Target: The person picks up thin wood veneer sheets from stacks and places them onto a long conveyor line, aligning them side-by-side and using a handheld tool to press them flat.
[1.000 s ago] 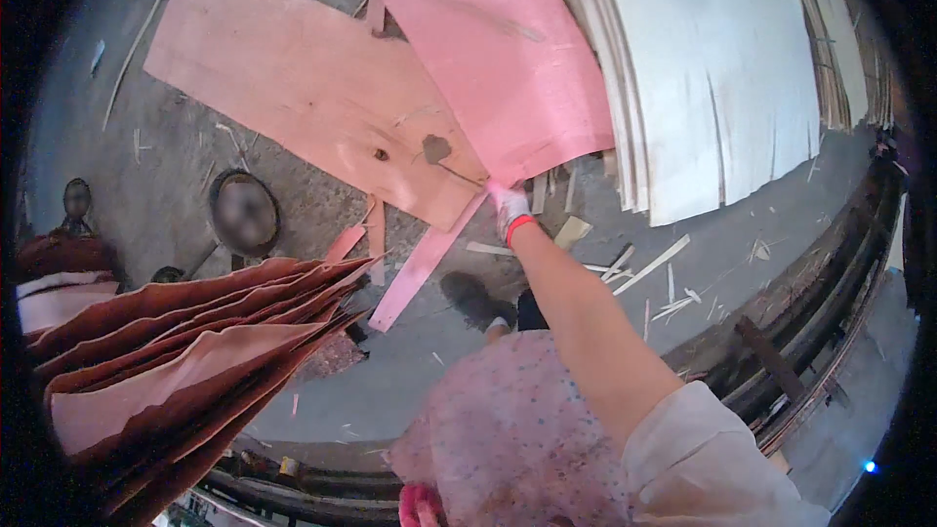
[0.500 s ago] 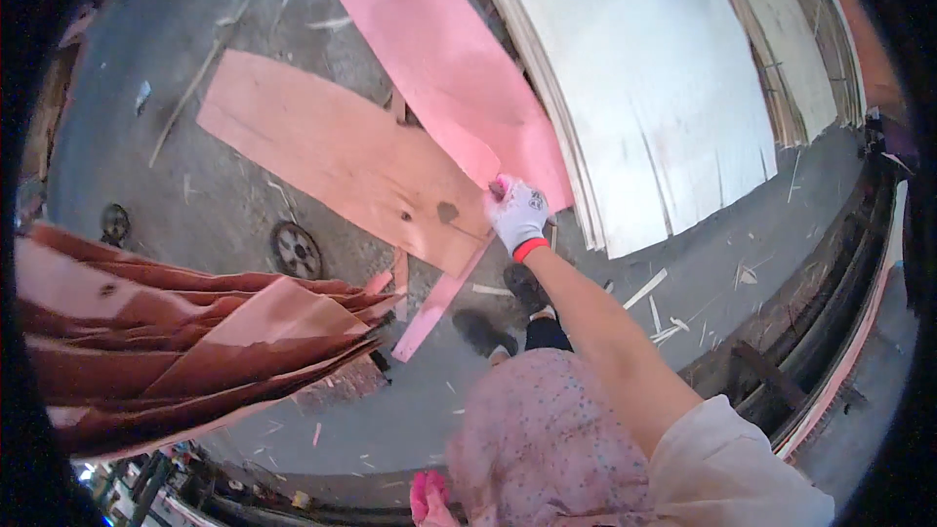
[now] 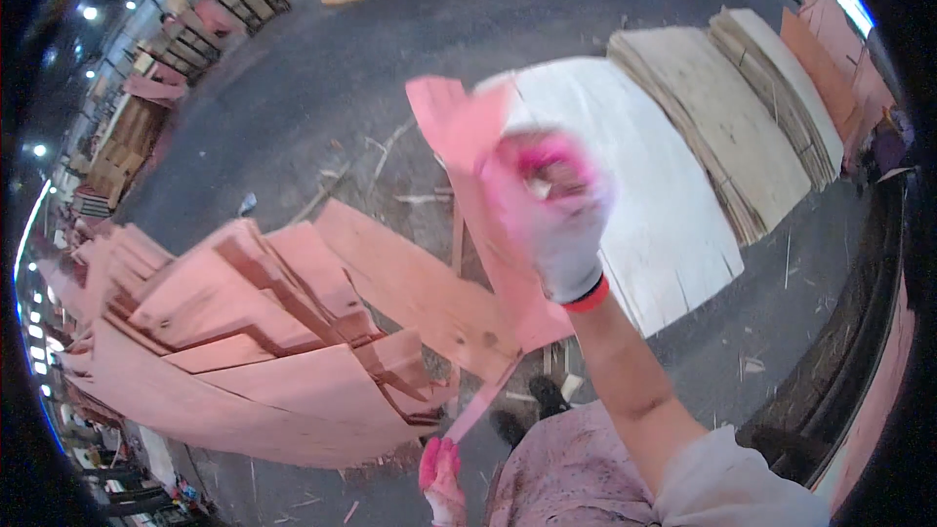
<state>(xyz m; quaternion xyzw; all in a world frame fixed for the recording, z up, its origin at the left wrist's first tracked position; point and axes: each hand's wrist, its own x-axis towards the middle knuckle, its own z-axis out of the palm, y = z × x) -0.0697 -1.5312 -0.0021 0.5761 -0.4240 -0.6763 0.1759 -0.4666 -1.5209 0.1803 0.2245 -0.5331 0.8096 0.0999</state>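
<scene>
Right hand now higher, left hand low, grips unclear; littered floor, lamplit hall

The place looks like a woodworking workshop or factory hall. Its wide grey floor is littered with wood scraps, and thin sheets of wood lie heaped in a large pink stack, a white pile and a tan pile. Farther off, more stacked boards stand near bright lamps.
</scene>
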